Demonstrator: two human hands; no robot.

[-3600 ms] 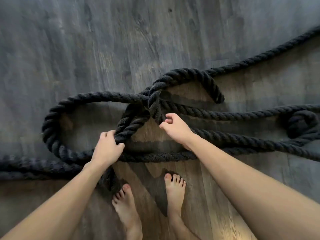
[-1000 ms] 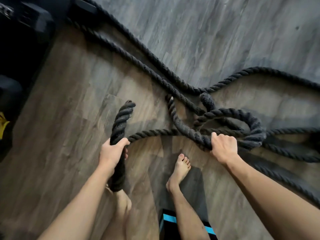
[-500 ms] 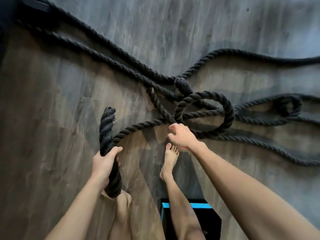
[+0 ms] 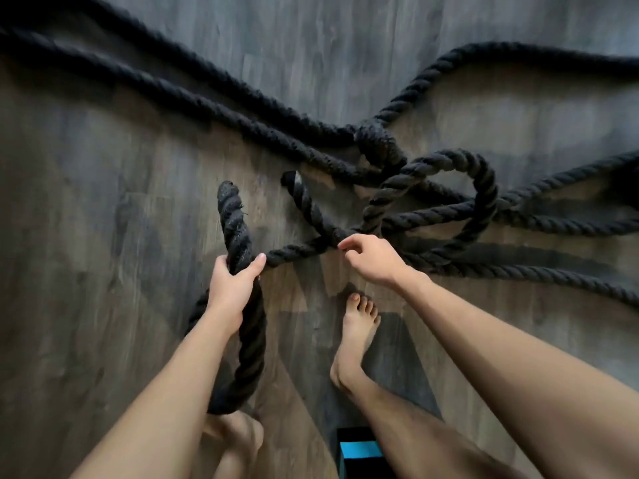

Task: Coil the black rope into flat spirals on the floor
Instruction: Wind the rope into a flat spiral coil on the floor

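Note:
A thick black rope (image 4: 484, 188) lies tangled on the grey wood floor (image 4: 103, 202), with loose loops at centre right and long strands running to the upper left and right edges. My left hand (image 4: 233, 285) grips a raised section just below one rope end (image 4: 228, 202), which points up; the rope hangs down from the hand towards my left foot. A second rope end (image 4: 294, 178) lies on the floor nearby. My right hand (image 4: 371, 259) hovers with loosely curled fingers, holding nothing, its fingertips at a strand (image 4: 304, 250) where strands cross.
My bare right foot (image 4: 356, 333) stands just below the right hand. My left foot (image 4: 238, 437) is partly hidden under the left arm. A black box with a blue stripe (image 4: 359, 451) sits at the bottom edge. Bare floor stretches to the left.
My right hand let go of the loop it held a second ago and moved left to the crossing strands. My left hand kept its grip on the raised rope end. The view shifted right.

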